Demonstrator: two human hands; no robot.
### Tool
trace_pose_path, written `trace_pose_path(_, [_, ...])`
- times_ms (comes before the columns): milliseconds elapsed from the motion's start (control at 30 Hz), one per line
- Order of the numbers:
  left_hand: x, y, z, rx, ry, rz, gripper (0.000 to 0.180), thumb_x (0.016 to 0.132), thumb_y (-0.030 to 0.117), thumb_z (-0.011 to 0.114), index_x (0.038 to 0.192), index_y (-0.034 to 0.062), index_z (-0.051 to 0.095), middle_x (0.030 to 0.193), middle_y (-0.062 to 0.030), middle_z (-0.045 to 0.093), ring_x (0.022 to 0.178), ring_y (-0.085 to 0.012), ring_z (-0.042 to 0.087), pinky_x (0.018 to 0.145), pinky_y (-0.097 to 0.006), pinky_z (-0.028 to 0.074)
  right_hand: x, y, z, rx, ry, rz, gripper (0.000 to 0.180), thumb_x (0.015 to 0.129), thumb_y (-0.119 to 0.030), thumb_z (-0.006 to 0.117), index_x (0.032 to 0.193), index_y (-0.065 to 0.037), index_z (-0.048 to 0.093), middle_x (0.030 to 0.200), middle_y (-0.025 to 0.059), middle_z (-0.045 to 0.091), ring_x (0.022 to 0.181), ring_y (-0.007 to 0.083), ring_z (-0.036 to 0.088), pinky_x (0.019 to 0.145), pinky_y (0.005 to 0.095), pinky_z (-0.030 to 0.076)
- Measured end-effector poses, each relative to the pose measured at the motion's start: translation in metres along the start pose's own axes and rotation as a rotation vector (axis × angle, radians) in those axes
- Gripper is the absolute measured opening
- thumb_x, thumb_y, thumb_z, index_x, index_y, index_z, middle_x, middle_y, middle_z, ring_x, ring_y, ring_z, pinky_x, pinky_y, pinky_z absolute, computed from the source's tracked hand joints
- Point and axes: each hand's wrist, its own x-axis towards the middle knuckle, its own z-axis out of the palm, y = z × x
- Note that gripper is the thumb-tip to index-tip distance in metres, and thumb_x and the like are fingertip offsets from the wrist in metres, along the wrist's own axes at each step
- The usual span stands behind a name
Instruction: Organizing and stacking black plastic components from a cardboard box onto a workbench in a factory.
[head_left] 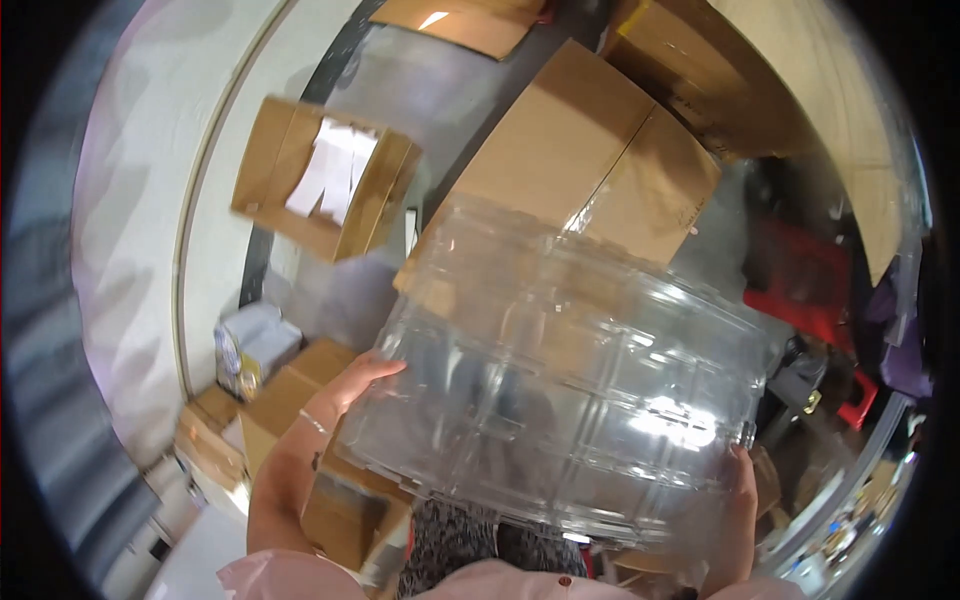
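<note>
A wide, clear plastic tray (545,395), divided by ridges into several compartments, is held out in front of my body. It may be more than one nested together; the see-through layers make that hard to tell. My left hand (362,380) grips its left edge, the thumb lying along the rim. At the opposite edge my right hand (741,475) holds on, with most of its fingers hidden behind the plastic. The tray tilts slightly, and light glares off its right half.
Beyond the tray lies a large cardboard box (570,130) with taped flaps. An open carton (262,175) with white sheets (335,165) stands by the white wall (135,220). More cartons (285,395) sit at lower left. Red plastic furniture (800,290) is at right.
</note>
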Motion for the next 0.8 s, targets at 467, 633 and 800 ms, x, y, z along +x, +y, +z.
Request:
trace_pose_path(467, [-0.291,-0.419,0.043,-0.884,0.423,0.046,0.041,0.077,0.036,0.066,0.099,0.0036,0.055,0.085,-0.0059,0.057,0.072,-0.0167,0.058,0.064,-0.031,0.048,-0.077,-0.127,0.213,-0.648,-0.379,-0.109,0.050,0.073,-0.052,0.065,0.102,-0.012,0.055,0.069,0.0011,0.054,0.060,0.0135,0.052,0.056,0.0256,0.042])
trace_pose_path(633, [-0.341,-0.596,0.046,-1.191,0.562,-0.048,0.037,0.073,0.033,0.066,0.094,0.0031,0.059,0.079,-0.0081,0.060,0.074,-0.0207,0.060,0.068,-0.035,0.048,-0.183,-0.059,0.378,-0.947,-0.606,-0.263,0.043,0.074,-0.042,0.064,0.102,-0.010,0.055,0.070,0.0020,0.055,0.062,0.0150,0.054,0.057,0.0281,0.043])
trace_pose_path(800, [-0.397,-0.772,-0.009,-1.344,0.617,-0.061,0.031,0.070,0.030,0.066,0.090,0.0064,0.062,0.081,-0.0094,0.063,0.071,-0.0247,0.061,0.062,-0.036,0.048,-0.276,0.096,0.493,-1.146,-0.760,-0.160,0.043,0.074,-0.036,0.063,0.106,-0.009,0.055,0.072,0.0037,0.055,0.064,0.0168,0.054,0.059,0.0304,0.043])
